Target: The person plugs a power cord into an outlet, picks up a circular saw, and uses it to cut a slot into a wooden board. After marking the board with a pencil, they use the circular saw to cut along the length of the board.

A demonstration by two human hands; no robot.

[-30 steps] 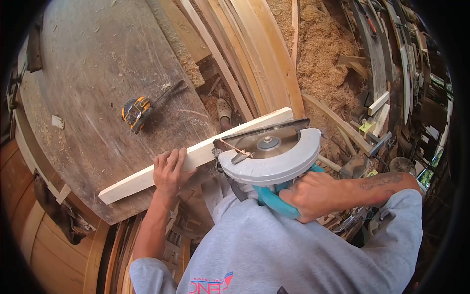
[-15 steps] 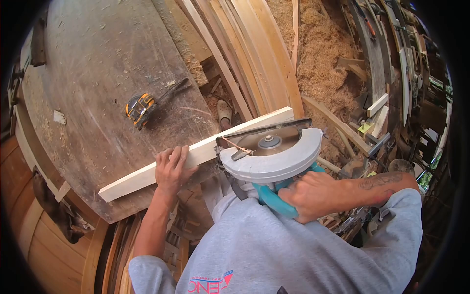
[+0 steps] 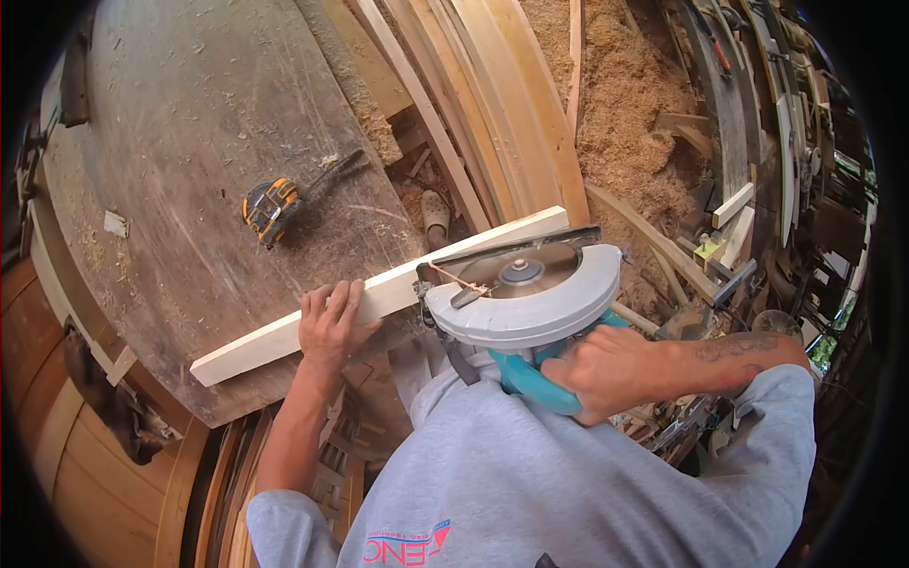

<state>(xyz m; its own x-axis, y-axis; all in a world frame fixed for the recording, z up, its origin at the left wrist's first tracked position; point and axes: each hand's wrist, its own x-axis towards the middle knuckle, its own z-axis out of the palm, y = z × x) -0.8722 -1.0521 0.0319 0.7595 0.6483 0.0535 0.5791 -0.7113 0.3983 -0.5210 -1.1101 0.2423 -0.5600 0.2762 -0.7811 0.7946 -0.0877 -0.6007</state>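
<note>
You're in a woodworking shop: a scarred, dust-strewn workbench (image 3: 189,114) fills the upper left, long planks (image 3: 497,104) lie stacked at top centre, sawdust (image 3: 625,95) is heaped at upper right, and at centre a circular saw (image 3: 530,308) sits on a pale board (image 3: 254,348), a tape measure (image 3: 270,210) nearby.

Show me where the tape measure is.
In the head view, the tape measure lies on the workbench, left of centre, beyond the pale board under the left hand.
</note>
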